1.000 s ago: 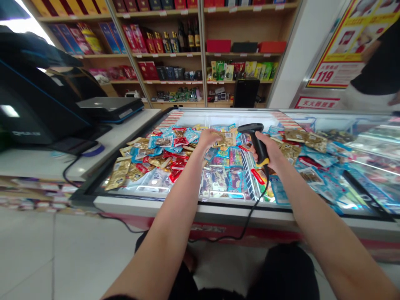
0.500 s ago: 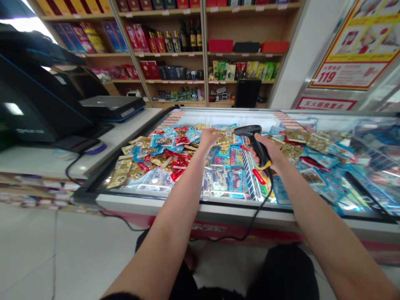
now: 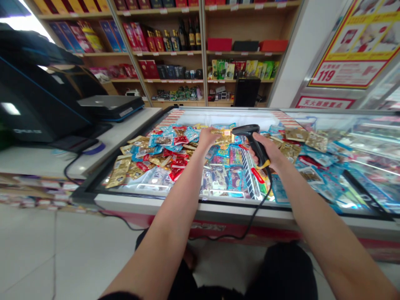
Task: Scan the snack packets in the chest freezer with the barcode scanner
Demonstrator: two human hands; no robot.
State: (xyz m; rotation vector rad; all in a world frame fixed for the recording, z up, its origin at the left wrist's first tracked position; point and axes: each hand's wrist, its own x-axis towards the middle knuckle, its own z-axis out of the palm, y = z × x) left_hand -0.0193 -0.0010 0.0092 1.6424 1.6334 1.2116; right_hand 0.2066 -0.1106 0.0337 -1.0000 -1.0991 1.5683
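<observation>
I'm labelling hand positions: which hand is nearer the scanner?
Right: the right hand grips the black scanner; the left hand is apart from it, to its left, holding a gold packet.

There is one camera, on the person's head. It looks forward and down. It sees the left hand (image 3: 208, 138) and right hand (image 3: 265, 150) over the freezer (image 3: 131, 206), close in front. Shelves (image 3: 250, 26) show on the far side, floor (image 3: 28, 250) at the near left.
</observation>
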